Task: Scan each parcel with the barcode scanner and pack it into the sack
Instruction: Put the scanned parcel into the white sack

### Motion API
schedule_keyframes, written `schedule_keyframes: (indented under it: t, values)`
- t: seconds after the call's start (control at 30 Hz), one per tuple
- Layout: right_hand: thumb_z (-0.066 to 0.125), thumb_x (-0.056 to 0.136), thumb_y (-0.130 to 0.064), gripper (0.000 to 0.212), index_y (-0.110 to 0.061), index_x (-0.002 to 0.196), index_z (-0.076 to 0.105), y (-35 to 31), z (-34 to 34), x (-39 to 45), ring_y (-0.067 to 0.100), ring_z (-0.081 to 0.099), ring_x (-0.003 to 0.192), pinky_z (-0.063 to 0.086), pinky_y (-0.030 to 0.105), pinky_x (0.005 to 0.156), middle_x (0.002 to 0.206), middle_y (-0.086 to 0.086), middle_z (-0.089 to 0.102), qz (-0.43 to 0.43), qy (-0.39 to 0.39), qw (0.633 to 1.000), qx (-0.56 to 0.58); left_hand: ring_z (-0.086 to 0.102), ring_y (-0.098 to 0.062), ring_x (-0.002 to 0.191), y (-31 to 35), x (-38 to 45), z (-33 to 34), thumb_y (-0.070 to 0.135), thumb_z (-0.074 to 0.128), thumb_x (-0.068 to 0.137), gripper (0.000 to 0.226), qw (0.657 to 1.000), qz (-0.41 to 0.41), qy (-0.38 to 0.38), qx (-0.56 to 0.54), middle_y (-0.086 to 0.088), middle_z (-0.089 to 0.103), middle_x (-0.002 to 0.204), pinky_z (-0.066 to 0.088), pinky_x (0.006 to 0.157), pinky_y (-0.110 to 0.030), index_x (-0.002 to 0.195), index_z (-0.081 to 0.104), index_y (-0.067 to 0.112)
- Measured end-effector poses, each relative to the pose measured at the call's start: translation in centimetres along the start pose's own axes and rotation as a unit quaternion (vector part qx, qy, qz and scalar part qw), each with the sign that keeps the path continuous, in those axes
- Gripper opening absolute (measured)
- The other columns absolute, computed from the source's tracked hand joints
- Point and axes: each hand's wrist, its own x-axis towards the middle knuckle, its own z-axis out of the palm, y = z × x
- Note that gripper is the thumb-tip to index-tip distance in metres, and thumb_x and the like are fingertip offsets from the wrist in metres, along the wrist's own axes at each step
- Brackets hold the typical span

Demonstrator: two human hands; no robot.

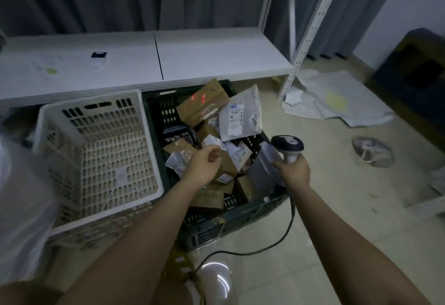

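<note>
Right hand grips the scanner; left hand, loosely curled and holding nothing, hovers over the parcels in the crate.

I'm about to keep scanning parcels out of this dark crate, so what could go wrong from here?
The scanner cable trails across the floor past the dark crate corner, so it may snag as the right hand moves. The red scan light falls on the tilted brown box, not near the left hand, so the wrong parcel might register. The white mailer leans over the crate's rim and could slide out.
</note>
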Motion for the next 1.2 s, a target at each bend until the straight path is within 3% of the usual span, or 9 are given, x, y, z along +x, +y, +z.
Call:
schedule_keyframes:
  t: [0.13,0.27,0.5,0.7,0.8,0.93,1.0,1.1,1.2]
  values:
    - [0.074,0.079,-0.036,0.054,-0.016,0.124,0.052,0.6,1.9,1.2,0.038,0.056,0.113,0.048,0.040,0.086,0.119,0.015,0.063,0.004,-0.006,0.994,-0.112,0.054,-0.013,0.110,-1.5,0.8,0.6,0.006,0.053,0.095,0.033,0.999,-0.011,-0.008,-0.034,-0.003,0.059,0.119,0.043,0.094,-0.023,0.128,0.056,0.011]
    - [0.071,0.080,-0.043,0.054,-0.014,0.122,0.052,0.4,2.2,0.9,0.036,0.059,0.109,0.049,0.039,0.087,0.118,0.015,0.063,0.000,-0.008,0.991,-0.130,0.053,-0.012,0.109,-2.4,0.0,0.2,0.006,0.051,0.097,0.031,0.998,-0.024,0.005,-0.062,-0.001,0.056,0.114,0.040,0.093,-0.021,0.127,0.056,0.010]
    - [0.077,0.076,-0.020,0.044,-0.011,0.115,0.058,-2.5,0.6,-4.5,0.027,0.061,0.093,0.040,0.027,0.071,0.101,0.007,0.063,-0.087,-0.018,0.996,0.002,0.055,-0.010,0.109,-1.0,-2.8,-0.3,0.011,0.056,0.096,0.026,0.995,0.001,0.000,-0.099,0.004,0.058,0.115,0.041,0.092,-0.020,0.121,0.059,0.016]
    - [0.086,0.061,-0.033,0.074,-0.015,0.127,0.057,-8.0,1.2,-11.2,0.019,0.064,0.105,0.055,0.042,0.090,0.116,0.000,0.066,-0.135,-0.116,0.965,0.193,0.047,-0.008,0.122,1.6,-6.7,-2.3,0.027,0.049,0.100,0.027,0.989,0.062,0.032,-0.132,0.008,0.050,0.133,0.039,0.100,-0.023,0.127,0.053,0.029]
    - [0.084,0.071,-0.028,0.058,-0.018,0.121,0.056,-9.9,3.0,-14.0,0.021,0.064,0.105,0.054,0.041,0.092,0.115,0.003,0.067,-0.112,-0.182,0.949,0.234,0.059,-0.003,0.106,2.0,-8.9,-4.8,0.050,0.038,0.095,0.037,0.961,0.022,0.024,-0.275,0.008,0.059,0.125,0.049,0.096,-0.030,0.124,0.053,0.032]
    - [0.075,0.084,-0.017,0.033,-0.015,0.112,0.057,-11.3,6.4,-17.6,0.018,0.065,0.099,0.052,0.017,0.069,0.107,0.003,0.067,-0.116,-0.240,0.936,0.231,0.066,-0.006,0.092,0.0,-10.8,-7.8,0.043,0.057,0.090,0.038,0.937,-0.032,0.059,-0.342,0.003,0.063,0.117,0.056,0.066,-0.020,0.124,0.051,0.026]
    - [0.073,0.086,-0.015,0.025,-0.016,0.107,0.058,-11.6,8.0,-18.6,0.016,0.065,0.093,0.050,0.013,0.062,0.102,0.003,0.067,-0.112,-0.265,0.930,0.229,0.065,-0.017,0.100,-1.4,-11.1,-9.4,0.033,0.070,0.086,0.054,0.934,-0.053,0.100,-0.340,-0.003,0.058,0.125,0.058,0.071,-0.026,0.131,0.044,0.018]
    - [0.071,0.087,-0.017,0.029,-0.016,0.111,0.055,-11.6,9.4,-19.2,0.012,0.060,0.084,0.047,0.013,0.056,0.098,-0.001,0.063,-0.096,-0.272,0.930,0.226,0.063,-0.025,0.106,-3.9,-11.3,-11.9,0.049,0.080,0.062,0.083,0.942,-0.066,0.139,-0.299,-0.007,0.056,0.129,0.055,0.089,-0.046,0.129,0.044,0.014]
    - [0.069,0.089,-0.016,0.026,-0.014,0.111,0.056,-10.4,10.3,-18.7,0.012,0.061,0.078,0.048,0.014,0.055,0.098,0.004,0.067,-0.094,-0.261,0.938,0.206,0.064,-0.026,0.105,-6.6,-11.1,-13.1,0.041,0.078,0.072,0.067,0.928,-0.097,0.179,-0.312,-0.010,0.060,0.123,0.054,0.092,-0.048,0.123,0.050,0.008]
